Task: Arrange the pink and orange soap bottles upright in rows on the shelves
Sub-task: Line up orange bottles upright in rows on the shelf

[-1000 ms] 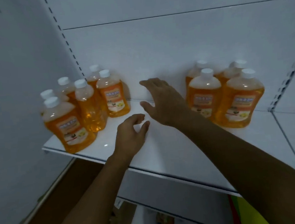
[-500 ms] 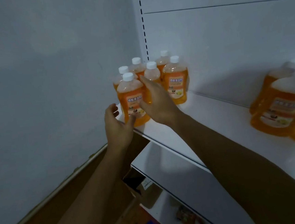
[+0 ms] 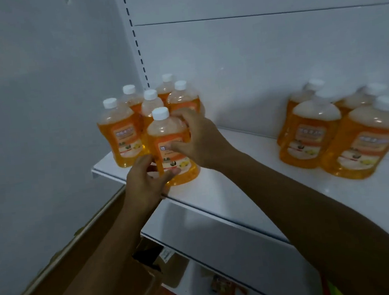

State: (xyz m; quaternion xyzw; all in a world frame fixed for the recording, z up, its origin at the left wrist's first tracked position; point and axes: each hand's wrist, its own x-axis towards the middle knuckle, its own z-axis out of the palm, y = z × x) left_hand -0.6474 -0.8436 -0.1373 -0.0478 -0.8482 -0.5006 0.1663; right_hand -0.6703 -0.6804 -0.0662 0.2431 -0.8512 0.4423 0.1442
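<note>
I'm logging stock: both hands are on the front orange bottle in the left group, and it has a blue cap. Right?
Not quite. The head view shows the front orange bottle has a white cap. The left hand and right hand are both on it, in the left group.

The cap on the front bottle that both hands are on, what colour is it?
White, on the front bottle of orange liquid; the head view shows it.

Bare shelf [image 3: 250, 173] between 2 bottle clusters [image 3: 147, 109] [image 3: 337, 130]
</note>
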